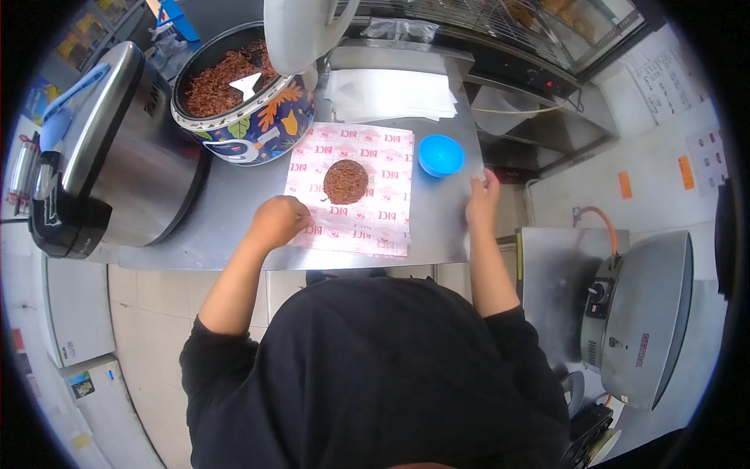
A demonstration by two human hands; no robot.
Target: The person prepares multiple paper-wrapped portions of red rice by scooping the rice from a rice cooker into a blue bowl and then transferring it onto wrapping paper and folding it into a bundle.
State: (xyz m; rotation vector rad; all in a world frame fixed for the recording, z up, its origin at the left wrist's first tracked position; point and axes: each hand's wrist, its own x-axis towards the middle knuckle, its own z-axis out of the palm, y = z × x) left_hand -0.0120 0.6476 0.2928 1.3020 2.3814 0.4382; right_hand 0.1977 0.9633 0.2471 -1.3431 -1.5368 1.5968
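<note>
My left hand (pixel 280 221) is curled at the left edge of a printed wrapping paper sheet (pixel 384 202). From its fingertips a thin translucent plastic item (pixel 334 222) reaches over the paper; its exact shape is unclear. A round, flat-topped mound of reddish-brown rice (pixel 345 182) lies on the sheet, apart from that hand. Just right of the paper stands a small blue bowl (pixel 441 156). My right hand (pixel 483 202) is at the right edge of the steel table (pixel 445 228), below and right of the bowl; whether it grips anything is hard to see.
An open patterned rice cooker (pixel 258 138) holds brown rice (pixel 222 82) and a white utensil (pixel 245 86). Left of it stands a large steel cooker (pixel 140 146) with a blue rice paddle (pixel 70 105) on top. White paper sheets (pixel 389 94) lie at the back. A grey appliance (pixel 641 319) stands right.
</note>
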